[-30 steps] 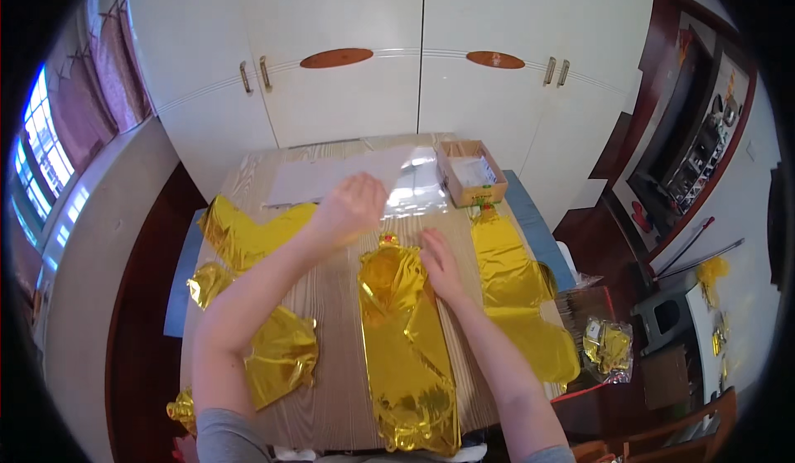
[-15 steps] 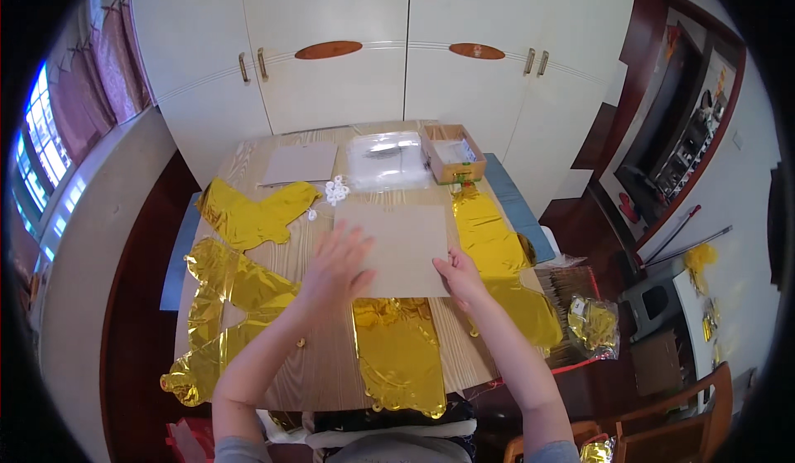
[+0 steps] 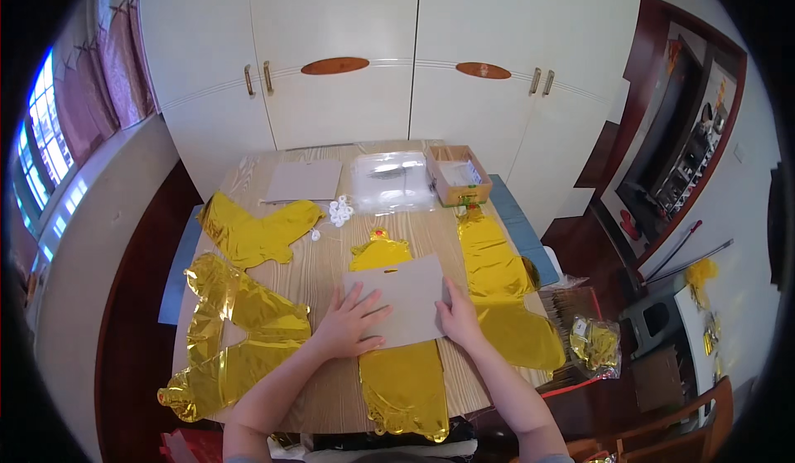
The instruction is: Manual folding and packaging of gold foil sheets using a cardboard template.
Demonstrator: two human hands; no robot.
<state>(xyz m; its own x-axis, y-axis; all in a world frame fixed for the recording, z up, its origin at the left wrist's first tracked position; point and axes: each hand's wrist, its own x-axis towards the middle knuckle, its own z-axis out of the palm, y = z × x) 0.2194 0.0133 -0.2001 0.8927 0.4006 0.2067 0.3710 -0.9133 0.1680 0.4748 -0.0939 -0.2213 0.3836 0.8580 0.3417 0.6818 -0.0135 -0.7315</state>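
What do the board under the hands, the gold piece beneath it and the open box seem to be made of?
Board: probably matte cardboard, being flat, pale and dull.
Gold piece: likely metallic plastic film, given its shine and crinkled edge; foil is possible.
Open box: apparently plain-finish cardboard, judging by its thin tan walls.

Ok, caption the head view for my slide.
Left hand on a grey card, right hand at its edge, the card covering part of a gold foil piece.
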